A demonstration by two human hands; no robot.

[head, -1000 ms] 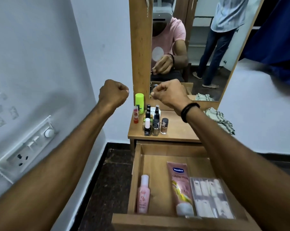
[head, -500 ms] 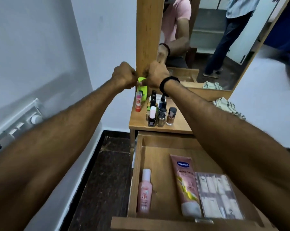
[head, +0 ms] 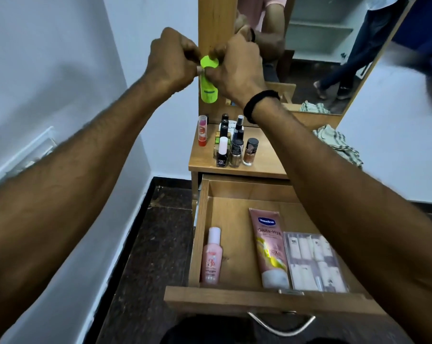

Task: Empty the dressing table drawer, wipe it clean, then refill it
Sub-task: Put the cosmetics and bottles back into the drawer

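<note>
The dressing table drawer stands pulled out below me. Inside lie a pink bottle, a pink Vaseline tube and a clear pack of small items. My left hand and my right hand are raised together above the table top. Both have curled fingers pinching the upper end of a bright green tube, which hangs a little above the table. A black band circles my right wrist.
Nail polish bottles and a red lipstick stand on the table top; a checked cloth lies at its right end. The mirror reflects a standing person. A white wall with a switch panel is close on the left.
My two fists came together in front of the mirror frame and closed on the green tube, which now sits higher than it stood on the table. The view tilted down.
</note>
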